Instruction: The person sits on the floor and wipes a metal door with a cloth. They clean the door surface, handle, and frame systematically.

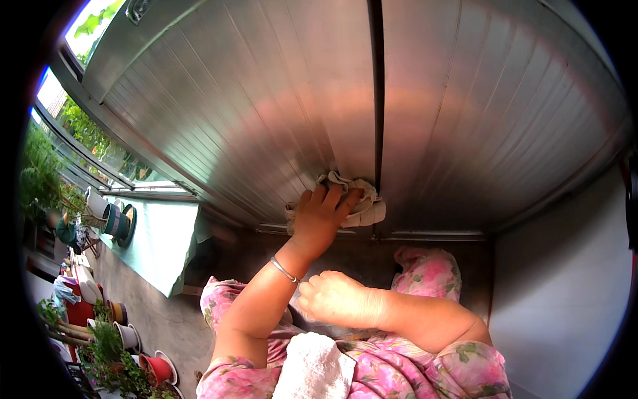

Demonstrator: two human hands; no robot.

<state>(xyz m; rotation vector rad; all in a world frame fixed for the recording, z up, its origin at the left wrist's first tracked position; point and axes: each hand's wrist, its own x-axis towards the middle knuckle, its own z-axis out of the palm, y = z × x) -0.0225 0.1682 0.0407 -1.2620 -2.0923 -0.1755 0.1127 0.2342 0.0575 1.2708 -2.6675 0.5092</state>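
My left hand (319,219) presses a crumpled, off-white cloth (366,212) against the lower part of a ribbed metal door panel (279,114), just left of the dark vertical gap. The fingers are spread over the cloth, and a silver bangle (284,269) circles that wrist. Below it, my right hand (331,299) is curled into a loose fist near the left forearm, in front of my lap; its palm side is hidden, and no object shows in it. A white towel (316,366) hangs over the front of my pink floral clothing.
To the right of the gap stands a second metal panel (458,124), with a pale wall (558,274) beside it. At left are a table with a light green cover (154,239), a green pot (115,222), a red pot (155,369) and plants. Another person (67,232) is farther back.
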